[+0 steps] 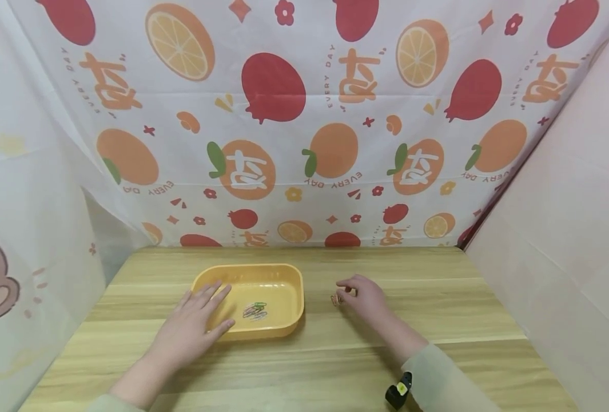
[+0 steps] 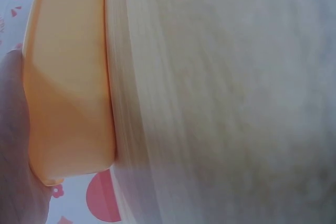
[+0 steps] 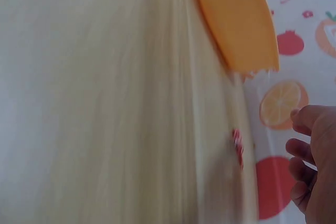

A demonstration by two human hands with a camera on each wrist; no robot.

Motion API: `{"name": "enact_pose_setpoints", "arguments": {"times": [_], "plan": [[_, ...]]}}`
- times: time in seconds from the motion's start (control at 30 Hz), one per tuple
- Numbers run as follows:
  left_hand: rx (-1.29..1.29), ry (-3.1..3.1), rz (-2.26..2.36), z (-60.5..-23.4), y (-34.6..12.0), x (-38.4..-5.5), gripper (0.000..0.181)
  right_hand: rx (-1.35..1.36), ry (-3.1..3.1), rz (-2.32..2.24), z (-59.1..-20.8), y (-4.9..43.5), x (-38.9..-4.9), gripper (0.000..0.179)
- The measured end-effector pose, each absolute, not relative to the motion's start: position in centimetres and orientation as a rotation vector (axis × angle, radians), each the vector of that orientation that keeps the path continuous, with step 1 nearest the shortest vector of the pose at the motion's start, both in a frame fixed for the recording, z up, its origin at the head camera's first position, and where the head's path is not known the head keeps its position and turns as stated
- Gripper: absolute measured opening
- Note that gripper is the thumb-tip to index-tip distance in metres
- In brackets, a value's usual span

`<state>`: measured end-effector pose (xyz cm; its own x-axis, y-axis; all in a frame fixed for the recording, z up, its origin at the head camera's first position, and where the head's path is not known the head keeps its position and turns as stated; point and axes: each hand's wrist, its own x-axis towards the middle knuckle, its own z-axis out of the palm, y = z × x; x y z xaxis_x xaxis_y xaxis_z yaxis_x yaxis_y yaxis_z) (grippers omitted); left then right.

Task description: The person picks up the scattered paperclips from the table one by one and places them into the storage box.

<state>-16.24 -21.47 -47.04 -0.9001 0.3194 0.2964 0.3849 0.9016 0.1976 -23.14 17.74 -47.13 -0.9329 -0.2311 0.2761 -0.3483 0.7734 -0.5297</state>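
A yellow plastic tray (image 1: 296, 320) stands on the wooden table, with a small heap of coloured paper clips (image 1: 255, 311) on its floor. My left hand (image 1: 193, 320) lies over the tray's left end, fingers spread across the rim and thumb along the near side. In the left wrist view that hand borders the tray's outer wall (image 2: 73, 77). Right of the tray, my right hand (image 1: 366, 297) hovers by a little pile of reddish paper clips (image 1: 336, 300), fingers loosely bent. The right wrist view shows the pile (image 3: 238, 148) below the fingertips, and nothing shows between them.
The wooden table (image 1: 325, 372) reaches back to a fruit-print cloth (image 1: 376, 212), with pale cloth at both sides. A black strap (image 1: 399, 392) with a yellow-green patch is at the right sleeve's cuff.
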Motion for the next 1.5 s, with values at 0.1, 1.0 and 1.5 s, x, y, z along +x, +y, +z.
{"name": "enact_pose_setpoints", "arguments": {"times": [0.1,1.0,1.5], "plan": [[-0.525,-2.814,-0.367,-47.0,-21.6,-16.4,0.073,0.418,-2.784,0.903,-47.5,18.9,-23.1,0.022],[-0.523,-2.833,-0.364,-46.9,-21.8,-16.6,0.075,0.711,-2.891,0.537,-50.3,21.8,-24.9,0.018],[-0.518,-2.828,-0.357,-47.2,-21.9,-16.6,0.075,0.873,-2.861,0.371,-50.6,21.6,-26.3,0.017]]}}
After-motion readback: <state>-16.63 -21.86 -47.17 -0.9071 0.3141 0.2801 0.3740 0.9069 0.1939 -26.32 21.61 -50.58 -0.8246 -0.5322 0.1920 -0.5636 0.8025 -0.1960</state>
